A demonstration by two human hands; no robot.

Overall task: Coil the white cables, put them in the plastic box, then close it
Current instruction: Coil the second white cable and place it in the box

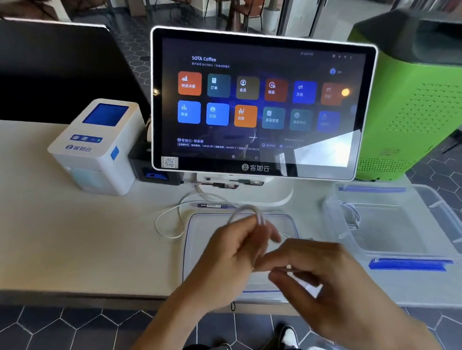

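Note:
My left hand (235,250) grips several loops of a white cable (248,212) above the clear box lid (200,228), which lies flat on the table. A loose stretch of the same cable curls on the table to the left. My right hand (314,274) pinches the cable's free end just below and right of the left hand; it is blurred. The clear plastic box (399,221) with blue latches stands open at the right, with another white cable (353,213) coiled inside near its left wall.
A touchscreen terminal (261,103) stands behind the lid, its base near the cable. A white label printer (98,148) sits at the left, a green machine (410,103) at the back right. The table's front edge (71,293) runs below my hands.

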